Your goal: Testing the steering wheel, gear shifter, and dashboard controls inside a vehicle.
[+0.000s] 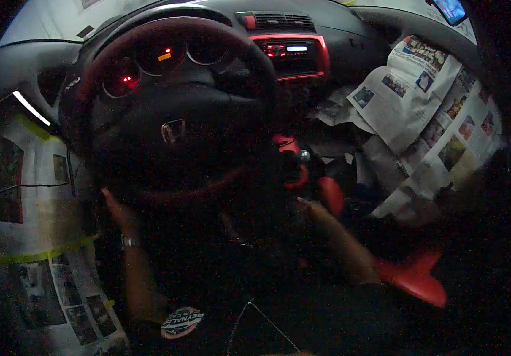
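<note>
A dark steering wheel [187,193] with a metal emblem at its hub fills the left and middle of the view. Beside its lower left rim is my left hand [116,210], one finger or thumb pointing up and the others lost in darkness. A watch [128,241] circles that wrist. My right hand [313,209] hangs low beside the centre console, near a red rounded part [330,196]. Shadow hides most of its fingers, so what it touches does not show. Just ahead of it stands a gear knob [304,156] with a silvery top and red trim around it.
Sheets of newspaper [407,101] cover the passenger side. More paper, edged with yellow tape [45,255], lines the door at left, with a thin cable [27,186] across it. A lit car stereo [285,49] sits in a red surround. A red piece [416,279] lies at lower right.
</note>
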The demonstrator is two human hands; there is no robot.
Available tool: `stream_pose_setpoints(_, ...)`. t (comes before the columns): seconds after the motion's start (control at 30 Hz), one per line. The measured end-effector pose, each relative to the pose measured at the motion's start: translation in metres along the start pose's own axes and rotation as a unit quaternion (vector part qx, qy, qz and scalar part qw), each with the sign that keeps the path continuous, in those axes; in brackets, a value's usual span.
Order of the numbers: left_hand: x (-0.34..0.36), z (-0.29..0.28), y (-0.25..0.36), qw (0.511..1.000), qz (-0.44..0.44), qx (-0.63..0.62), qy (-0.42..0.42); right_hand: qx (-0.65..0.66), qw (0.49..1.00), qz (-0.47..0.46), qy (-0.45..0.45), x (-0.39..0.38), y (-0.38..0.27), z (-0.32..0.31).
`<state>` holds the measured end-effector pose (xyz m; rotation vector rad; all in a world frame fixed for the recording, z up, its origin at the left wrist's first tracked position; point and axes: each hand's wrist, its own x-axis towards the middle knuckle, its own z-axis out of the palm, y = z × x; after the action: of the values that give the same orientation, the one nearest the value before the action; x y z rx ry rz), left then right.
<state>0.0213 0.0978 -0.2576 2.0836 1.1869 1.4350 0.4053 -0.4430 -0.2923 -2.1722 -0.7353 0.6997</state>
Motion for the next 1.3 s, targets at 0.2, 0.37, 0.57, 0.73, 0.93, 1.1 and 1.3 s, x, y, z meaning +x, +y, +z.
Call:
stream_pose_setpoints(0.2, 0.021, -0.007, 0.08, 0.993, -0.007, -0.113, -0.021, -0.018, 1.0, -0.006, 0.008, 0.002, 0.0, -0.005)
stream_pose_setpoints(0.37, 0.041, -0.038, 0.159, 0.986, -0.016, -0.165, -0.028, -0.004, 1.0, -0.016, 0.01, 0.005, 0.008, -0.006)
stream_pose_setpoints(0.57, 0.075, -0.053, 0.233, 0.983, -0.016, -0.182, 0.006, 0.045, 0.999, 0.021, -0.005, -0.007, 0.027, 0.004)
stream_pose_setpoints(0.73, 0.111, -0.043, 0.227, 0.996, 0.041, -0.081, 0.003, 0.003, 0.999, 0.012, 0.032, -0.011, 0.037, -0.007)
stream_pose_setpoints(0.93, 0.12, -0.03, 0.191, 0.99, 0.115, -0.067, 0.05, 0.004, 0.997, 0.027, 0.071, 0.007, 0.053, -0.019)
stream_pose_setpoints(1.1, 0.128, -0.037, 0.193, 0.995, 0.075, -0.054, 0.028, 0.042, 0.989, 0.099, 0.099, 0.027, 0.065, 0.027)
stream_pose_setpoints(1.3, 0.132, -0.025, 0.213, 0.997, -0.03, -0.064, -0.012, 0.06, 0.973, 0.161, 0.157, 0.087, 0.077, 0.057)
